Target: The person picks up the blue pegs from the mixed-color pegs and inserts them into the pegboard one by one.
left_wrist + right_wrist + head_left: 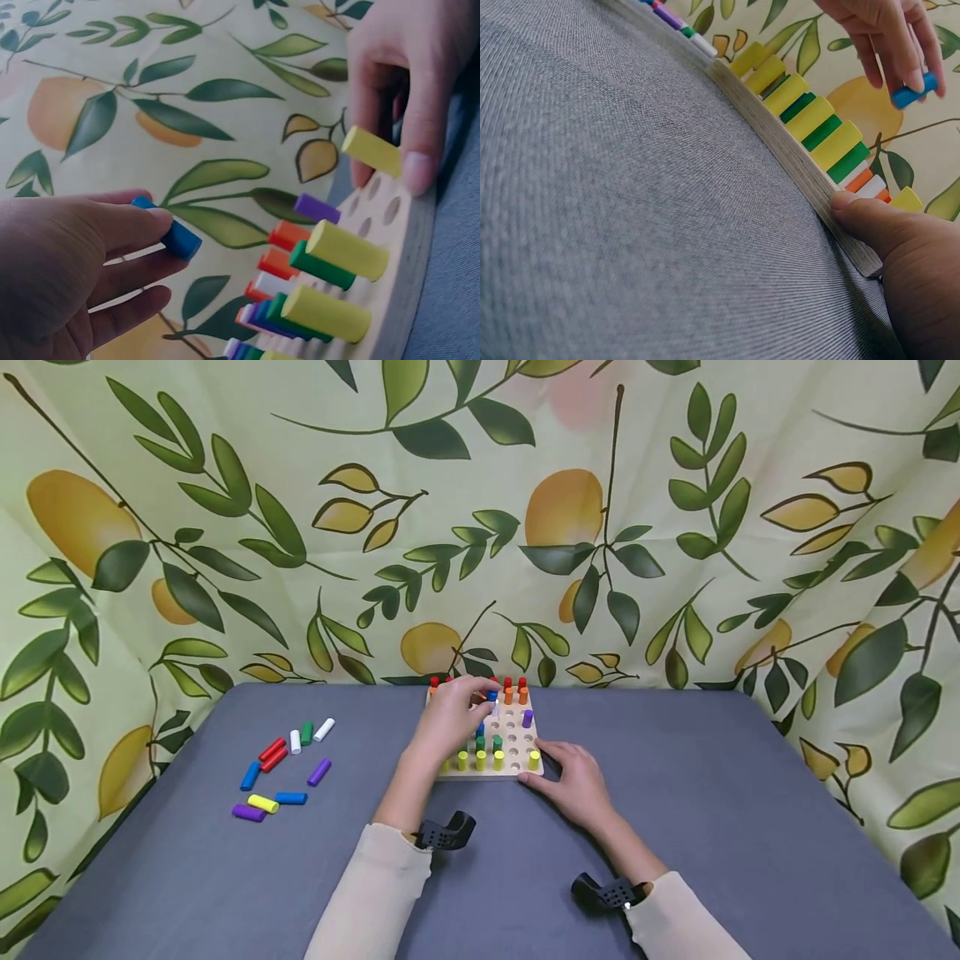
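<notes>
My left hand [450, 714] is over the wooden pegboard [487, 777], pinching a blue peg [182, 241] between thumb and fingertips. The peg is tilted and raised above the board in both wrist views. At the board's near right corner, my right hand [577, 781] grips it, thumb [851, 206] on the front edge and fingers along the right side. Yellow pegs [481, 761] stand in the front row, with green pegs [497, 742] behind. Orange pegs [508, 696] and red pegs [522, 682] fill places at the back; a purple peg [528, 718] stands at the right. My left hand hides the board's left part.
Loose pegs lie on the grey tabletop [660, 752] to the left, among them red pegs [273, 760], a green peg [307, 732], a yellow peg [263, 803] and a purple peg [318, 772]. A leaf-patterned cloth [480, 568] hangs behind the table's far edge.
</notes>
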